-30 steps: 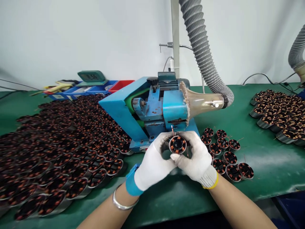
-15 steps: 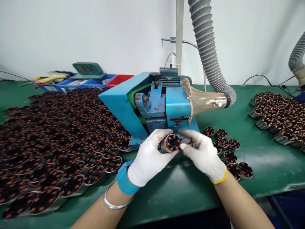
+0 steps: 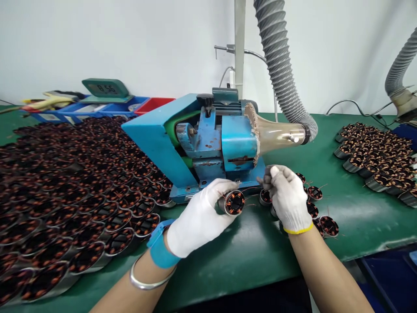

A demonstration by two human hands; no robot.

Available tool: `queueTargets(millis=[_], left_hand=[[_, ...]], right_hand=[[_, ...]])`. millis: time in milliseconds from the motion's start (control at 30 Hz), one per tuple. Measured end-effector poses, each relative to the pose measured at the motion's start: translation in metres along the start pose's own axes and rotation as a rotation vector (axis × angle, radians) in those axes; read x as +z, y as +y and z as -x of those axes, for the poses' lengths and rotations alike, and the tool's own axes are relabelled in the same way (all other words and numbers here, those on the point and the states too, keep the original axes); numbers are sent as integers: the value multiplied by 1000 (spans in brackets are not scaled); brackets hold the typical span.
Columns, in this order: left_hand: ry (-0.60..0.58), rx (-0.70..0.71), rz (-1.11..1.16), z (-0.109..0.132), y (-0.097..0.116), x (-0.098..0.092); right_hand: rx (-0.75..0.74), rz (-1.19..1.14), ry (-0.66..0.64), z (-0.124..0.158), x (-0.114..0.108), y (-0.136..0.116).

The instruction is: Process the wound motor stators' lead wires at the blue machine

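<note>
Holding a tilted stator (image 3: pixel 234 203) in the left hand (image 3: pixel 202 219), just in front of the machine (image 3: pixel 239 139), wound face toward the viewer. With right hand (image 3: pixel 289 198) curled near the small cluster (image 3: pixel 329 226); cannot tell whether pinching anything.

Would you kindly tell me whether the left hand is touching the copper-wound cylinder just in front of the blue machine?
Touching: the head view shows the left hand holding the copper-wound cylinder, its gloved thumb and fingers against the silver side.
</note>
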State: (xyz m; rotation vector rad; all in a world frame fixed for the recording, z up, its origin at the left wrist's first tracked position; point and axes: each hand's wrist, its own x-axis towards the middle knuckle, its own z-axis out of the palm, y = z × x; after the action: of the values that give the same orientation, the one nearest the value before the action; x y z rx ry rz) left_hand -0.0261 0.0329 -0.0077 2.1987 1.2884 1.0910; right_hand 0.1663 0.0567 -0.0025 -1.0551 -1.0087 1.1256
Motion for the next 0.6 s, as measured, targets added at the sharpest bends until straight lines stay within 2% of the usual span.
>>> queueTargets(millis=[67,167,233,333,433,600], left_hand=[[103,-168,58,0,3,6],[247,-348,209,-1,6,19],[281,-364,322,-2,9,25],[246,-351,481,-3,11,29],[225,-411,591,-8,15,29],[313,-432,593,-25,22,35]], right_hand=[[43,4,-10,1,2,3],[111,184,-225,14,16,8],[24,275,-268,25,26,12],[-98,309,-250,30,34,19],[-112,231,-250,22,33,25],[-100,149,-222,7,30,22]])
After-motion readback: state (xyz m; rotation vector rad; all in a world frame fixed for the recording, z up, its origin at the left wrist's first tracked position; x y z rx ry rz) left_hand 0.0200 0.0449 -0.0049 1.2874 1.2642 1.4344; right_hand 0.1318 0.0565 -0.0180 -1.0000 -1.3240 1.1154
